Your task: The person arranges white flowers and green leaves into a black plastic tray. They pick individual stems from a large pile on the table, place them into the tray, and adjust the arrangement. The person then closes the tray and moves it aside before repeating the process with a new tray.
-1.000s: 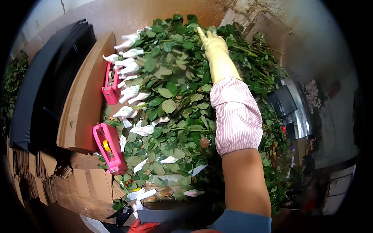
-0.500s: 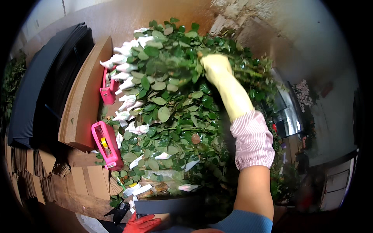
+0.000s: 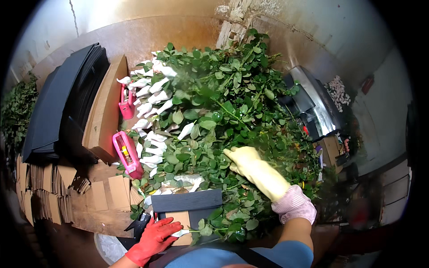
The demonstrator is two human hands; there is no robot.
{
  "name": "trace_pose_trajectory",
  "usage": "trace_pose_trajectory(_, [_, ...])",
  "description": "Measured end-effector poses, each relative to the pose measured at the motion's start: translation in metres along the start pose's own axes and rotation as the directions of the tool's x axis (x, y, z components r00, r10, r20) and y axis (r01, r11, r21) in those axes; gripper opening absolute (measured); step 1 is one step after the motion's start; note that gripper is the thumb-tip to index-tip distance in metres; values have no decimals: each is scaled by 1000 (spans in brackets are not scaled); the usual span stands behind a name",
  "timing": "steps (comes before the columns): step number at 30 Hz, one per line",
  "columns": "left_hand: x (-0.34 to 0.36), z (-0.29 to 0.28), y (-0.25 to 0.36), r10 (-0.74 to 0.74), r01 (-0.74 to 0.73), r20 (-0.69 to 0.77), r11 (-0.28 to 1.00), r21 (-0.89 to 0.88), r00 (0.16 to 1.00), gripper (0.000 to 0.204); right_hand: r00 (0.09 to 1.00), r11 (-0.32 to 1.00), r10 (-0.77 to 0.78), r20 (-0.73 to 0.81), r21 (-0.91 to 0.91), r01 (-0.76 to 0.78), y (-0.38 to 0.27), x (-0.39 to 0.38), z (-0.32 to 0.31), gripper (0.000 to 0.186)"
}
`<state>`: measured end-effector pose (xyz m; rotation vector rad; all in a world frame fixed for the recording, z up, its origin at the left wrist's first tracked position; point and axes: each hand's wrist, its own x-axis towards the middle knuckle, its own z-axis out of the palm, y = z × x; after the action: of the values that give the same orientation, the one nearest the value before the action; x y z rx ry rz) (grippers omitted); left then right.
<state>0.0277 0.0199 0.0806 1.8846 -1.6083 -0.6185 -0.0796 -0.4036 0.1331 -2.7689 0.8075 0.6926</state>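
Note:
My left hand (image 3: 155, 236), red-gloved, rests at the lower centre with fingers stretched over a cardboard piece (image 3: 178, 217), touching a white-sleeved rose bud (image 3: 181, 233) lying there. My right hand (image 3: 245, 163), in a yellow glove, is curled on rose stems (image 3: 243, 183) in the middle of the leafy pile; exactly what its fingers hold is partly hidden. Many white-sleeved rose heads (image 3: 158, 96) line the pile's left side, beside two pink tape dispensers (image 3: 127, 158). A ribbed dark strip (image 3: 186, 200) lies just above the left hand.
Stacks of dark corrugated sheets (image 3: 56, 102) and tan cardboard (image 3: 99, 111) stand at left, with small cardboard pieces (image 3: 107, 194) on the wooden table (image 3: 96, 225) below. A shiny metal object (image 3: 315, 107) and pale pink flowers (image 3: 337, 91) are at right, a wall (image 3: 290, 13) behind.
My right hand has moved from the back of the pile down toward me, shifting foliage. My left hand has come further into view onto the cardboard. The view has shifted somewhat.

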Motion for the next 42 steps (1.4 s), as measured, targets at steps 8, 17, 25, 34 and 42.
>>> trace_pose_trajectory(8, [-6, -4, 7, 10, -12, 48, 999, 45, 999, 44, 812, 995, -85, -577, -84, 44, -23, 37, -86, 97])
trace_pose_trajectory(17, [-11, -1, 2, -10, 13, 93, 999, -34, 996, 41, 712, 996, -87, -697, -67, 57, -61, 42, -68, 55])
trace_pose_trajectory(25, [0, -5, 11, -16, 25, 119, 997, -74, 993, 40, 549, 933, -360, -754, -304, 194, -1, 12, -9, 49])
trace_pose_trajectory(34, [-3, -7, 12, -32, 44, 122, 994, -98, 992, 41, 115, 857, -481, -869, -439, 270, -2, -67, -41, 37])
trace_pose_trajectory(42, [-6, -5, 10, -34, 48, 112, 991, -125, 993, 41, 306, 883, -407, -860, -286, 372, 3, -151, -45, 41])
